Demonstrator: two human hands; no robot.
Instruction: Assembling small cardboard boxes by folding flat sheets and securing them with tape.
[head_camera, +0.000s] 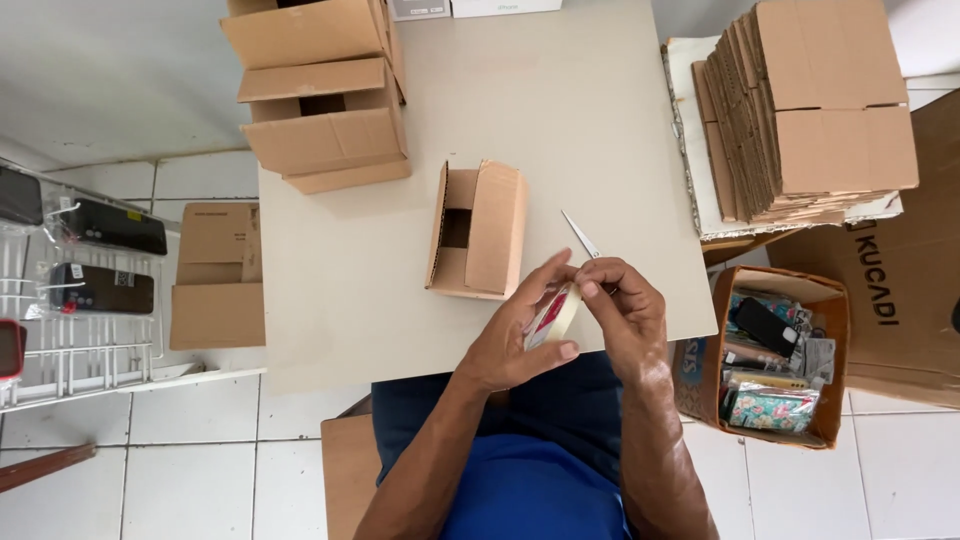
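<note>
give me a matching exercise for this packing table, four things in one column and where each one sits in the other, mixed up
Things:
1. roll of tape
2. small open carton
3. stack of flat cartons
4. scissors

Places:
A. piled on the side surface at upper right
B. held between the left hand and the right hand
C. on the table, lying on its side just beyond the hands
D. on the table, partly hidden behind the right hand

Pairs: 1-B, 2-C, 3-A, 4-D
</note>
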